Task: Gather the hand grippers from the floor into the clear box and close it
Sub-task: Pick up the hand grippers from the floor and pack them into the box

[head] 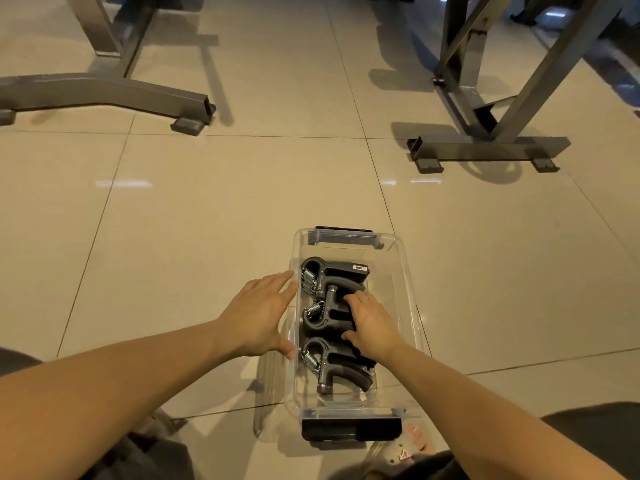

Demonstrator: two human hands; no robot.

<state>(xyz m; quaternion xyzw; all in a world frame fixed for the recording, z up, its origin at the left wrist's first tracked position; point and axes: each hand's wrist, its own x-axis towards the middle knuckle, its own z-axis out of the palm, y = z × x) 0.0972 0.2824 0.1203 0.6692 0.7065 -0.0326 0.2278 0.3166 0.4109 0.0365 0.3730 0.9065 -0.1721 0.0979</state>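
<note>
The clear box (410,289) sits open-topped on the tiled floor (207,220), a black latch at each end. Three black hand grippers lie inside in a row: the far hand gripper (332,270), the middle hand gripper (320,322) and the near hand gripper (341,370). The left hand (259,313) presses the box's left outer wall, fingers straight. The right hand (372,323) reaches inside, fingers and thumb curled around the middle hand gripper. Grey metal frames (485,148) stand beyond.

Head view only: faces forward-down, close above clear box (391,261).
</note>
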